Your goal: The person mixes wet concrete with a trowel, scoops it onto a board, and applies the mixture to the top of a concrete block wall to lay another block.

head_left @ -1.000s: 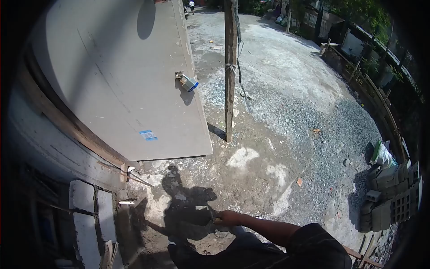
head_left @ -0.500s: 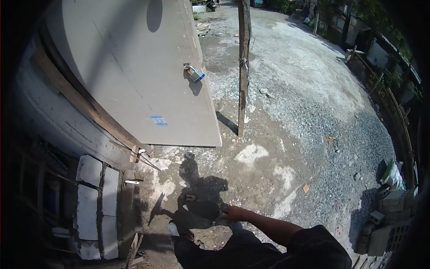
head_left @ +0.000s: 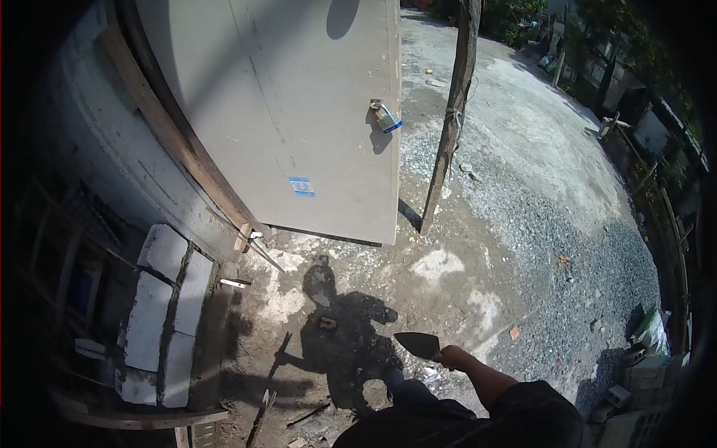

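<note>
My right hand [head_left: 451, 357] is closed round the handle of a pointed trowel [head_left: 418, 344]. The dark blade points left, held flat above the dirt ground. My left hand is out of the picture. On the ground in front, my shadow [head_left: 347, 336] shows an arm out to the left with a long tool shape, but that tool itself cannot be seen. A small reddish-brown block piece [head_left: 328, 323] lies within the shadow.
A large grey door panel [head_left: 299, 127] with a padlock [head_left: 385, 118] stands ahead, beside a wooden post [head_left: 452, 127]. Pale blocks [head_left: 154, 321] are laid at left. Gravel [head_left: 590, 276] spreads to the right, with stacked hollow blocks [head_left: 646, 373] at the lower right. Timber [head_left: 142, 420] crosses the lower left.
My view has turned, so the door and post appear further right. The trowel has moved right, out from low in front of my legs, still in my right hand.
</note>
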